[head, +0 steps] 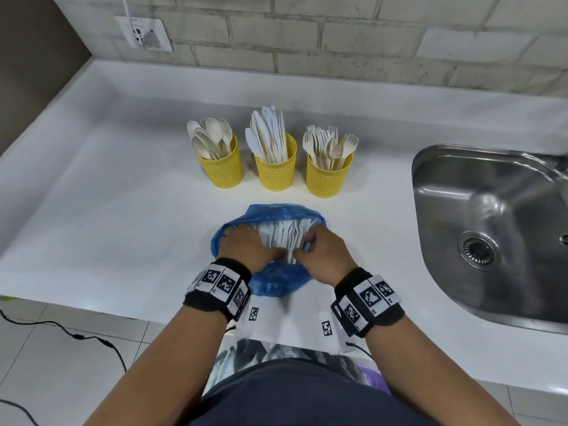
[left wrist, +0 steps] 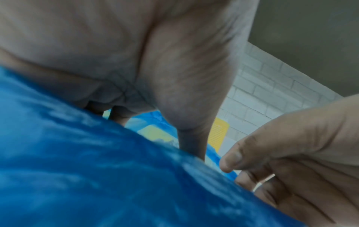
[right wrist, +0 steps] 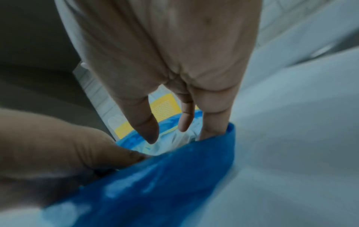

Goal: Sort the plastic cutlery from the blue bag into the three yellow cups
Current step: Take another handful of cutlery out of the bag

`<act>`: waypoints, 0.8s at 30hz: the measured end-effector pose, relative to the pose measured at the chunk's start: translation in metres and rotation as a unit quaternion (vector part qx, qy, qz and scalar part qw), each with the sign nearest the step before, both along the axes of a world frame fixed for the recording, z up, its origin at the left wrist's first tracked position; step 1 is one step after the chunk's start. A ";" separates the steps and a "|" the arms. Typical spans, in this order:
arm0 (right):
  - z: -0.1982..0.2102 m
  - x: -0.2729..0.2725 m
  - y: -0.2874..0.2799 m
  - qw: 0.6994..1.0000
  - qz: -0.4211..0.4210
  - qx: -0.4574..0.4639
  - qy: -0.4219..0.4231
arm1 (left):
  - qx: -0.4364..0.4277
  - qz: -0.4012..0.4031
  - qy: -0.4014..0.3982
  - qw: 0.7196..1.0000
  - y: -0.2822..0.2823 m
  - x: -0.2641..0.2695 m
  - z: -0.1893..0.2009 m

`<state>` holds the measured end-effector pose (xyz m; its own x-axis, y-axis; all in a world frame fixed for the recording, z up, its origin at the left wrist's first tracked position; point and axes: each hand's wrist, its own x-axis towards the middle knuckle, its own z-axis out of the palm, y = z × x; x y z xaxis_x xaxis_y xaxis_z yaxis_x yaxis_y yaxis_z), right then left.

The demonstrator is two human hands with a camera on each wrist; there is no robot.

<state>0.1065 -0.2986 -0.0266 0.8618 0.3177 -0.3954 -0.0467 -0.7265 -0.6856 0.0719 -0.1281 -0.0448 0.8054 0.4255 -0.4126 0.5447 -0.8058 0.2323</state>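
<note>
The blue bag (head: 278,215) lies open on the white counter in front of me, with white plastic cutlery (head: 281,235) showing inside. My left hand (head: 246,245) curls over the bag's left rim and holds it. My right hand (head: 318,247) reaches into the right side of the mouth; in the right wrist view its fingers (right wrist: 184,122) point fairly straight down past the bag's rim (right wrist: 213,147). Behind the bag stand three yellow cups: the left cup (head: 222,170) holds spoons, the middle cup (head: 275,173) knives, the right cup (head: 327,178) forks.
A steel sink (head: 491,229) is set into the counter (head: 107,210) at the right. A brick wall with a socket (head: 144,33) runs along the back. Paper tags (head: 326,329) lie near the counter's front edge, and a black cable (head: 92,338) crosses the floor at the left.
</note>
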 end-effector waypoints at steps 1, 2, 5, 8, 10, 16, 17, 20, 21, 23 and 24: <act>-0.002 0.000 0.002 0.999 -0.014 0.025 0.022 | -0.016 0.002 -0.003 1.000 0.000 0.001 0.001; -0.003 0.000 0.004 0.997 -0.033 0.055 0.046 | -0.027 -0.002 -0.005 1.000 0.000 0.002 0.003; -0.008 0.002 0.005 0.986 -0.082 0.115 0.092 | -0.041 -0.002 -0.015 0.999 0.000 0.005 0.007; -0.008 0.005 0.007 0.980 -0.108 0.134 0.101 | -0.076 0.012 -0.014 0.997 0.000 0.007 0.008; -0.009 0.006 0.009 0.979 -0.115 0.136 0.102 | -0.094 0.028 -0.010 0.995 -0.001 0.008 0.009; -0.015 0.007 0.010 0.986 -0.122 0.102 0.041 | -0.149 0.044 -0.006 0.988 -0.009 0.009 0.012; -0.017 0.008 0.007 0.990 -0.112 0.086 0.023 | -0.154 0.046 -0.011 0.987 -0.010 0.008 0.011; -0.018 0.005 0.003 0.996 -0.068 0.050 -0.022 | -0.151 0.039 -0.024 0.987 -0.011 0.006 0.010; -0.018 0.004 0.003 0.997 -0.050 0.041 -0.031 | -0.151 0.037 -0.027 0.988 -0.011 0.006 0.010; -0.018 0.002 0.003 0.999 -0.024 0.030 -0.037 | -0.155 0.035 -0.035 0.987 -0.011 0.007 0.013; -0.018 0.001 0.004 0.999 -0.020 0.031 -0.038 | -0.156 0.037 -0.040 0.986 -0.012 0.008 0.014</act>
<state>0.1076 -0.2948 -0.0442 0.9010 0.3046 -0.3090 -0.0203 -0.6818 -0.7313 0.0797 -0.1398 -0.0305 0.8124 0.3464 -0.4690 0.5690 -0.6465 0.5082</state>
